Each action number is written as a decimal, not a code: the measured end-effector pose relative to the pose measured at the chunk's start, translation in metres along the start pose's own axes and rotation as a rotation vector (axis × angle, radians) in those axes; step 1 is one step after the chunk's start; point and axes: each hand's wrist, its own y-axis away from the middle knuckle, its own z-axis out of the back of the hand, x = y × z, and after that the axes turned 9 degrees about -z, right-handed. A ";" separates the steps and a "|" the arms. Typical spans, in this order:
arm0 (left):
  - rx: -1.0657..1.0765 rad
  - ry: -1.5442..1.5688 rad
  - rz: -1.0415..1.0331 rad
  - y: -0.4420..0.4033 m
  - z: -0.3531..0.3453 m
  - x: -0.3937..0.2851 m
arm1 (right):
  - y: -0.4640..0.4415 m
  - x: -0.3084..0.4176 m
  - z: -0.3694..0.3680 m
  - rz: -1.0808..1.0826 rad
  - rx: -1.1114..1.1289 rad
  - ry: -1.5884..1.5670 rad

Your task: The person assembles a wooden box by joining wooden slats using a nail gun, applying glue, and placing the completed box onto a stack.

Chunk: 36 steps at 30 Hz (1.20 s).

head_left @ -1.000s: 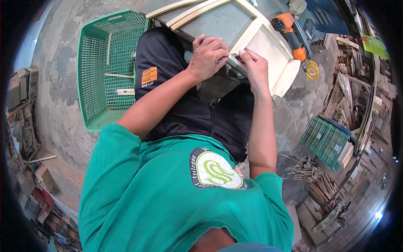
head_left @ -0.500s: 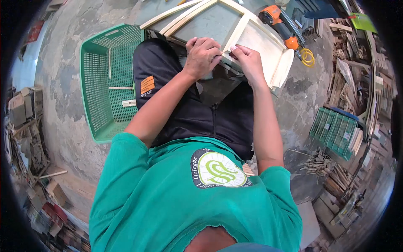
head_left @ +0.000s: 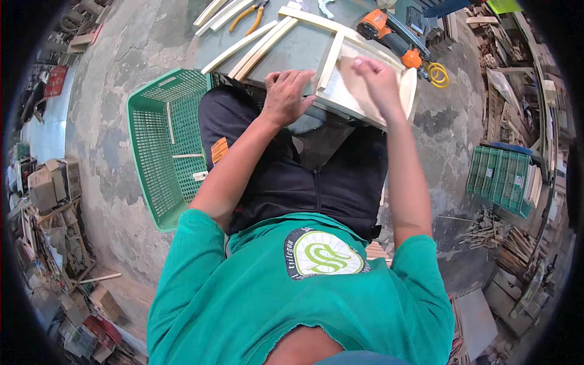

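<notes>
My right hand (head_left: 375, 80) has moved toward 2 o'clock, curled over wooden frame (head_left: 330, 61); frame's at bent left hand's (head_left: 286, 97) 3 o'clock; grips unclear.

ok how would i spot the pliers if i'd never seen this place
Find the gray tabletop up front. On its far left part, beside the loose wooden strips, lie the pliers, set apart by their two splayed orange handles.
</notes>
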 end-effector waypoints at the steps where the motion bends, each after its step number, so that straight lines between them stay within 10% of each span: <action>1: 0.033 0.020 -0.039 -0.003 0.003 0.003 | -0.017 -0.001 0.012 0.003 -0.054 0.016; 11: 0.218 0.032 -0.217 -0.018 0.010 0.016 | -0.118 -0.003 0.087 -0.105 -0.143 1.175; 22: 0.227 0.035 -0.229 -0.019 0.013 0.016 | -0.109 0.029 0.111 0.145 0.000 1.268; 36: 0.167 -0.035 -0.297 -0.018 0.005 0.020 | 0.223 0.069 0.045 0.165 0.130 1.019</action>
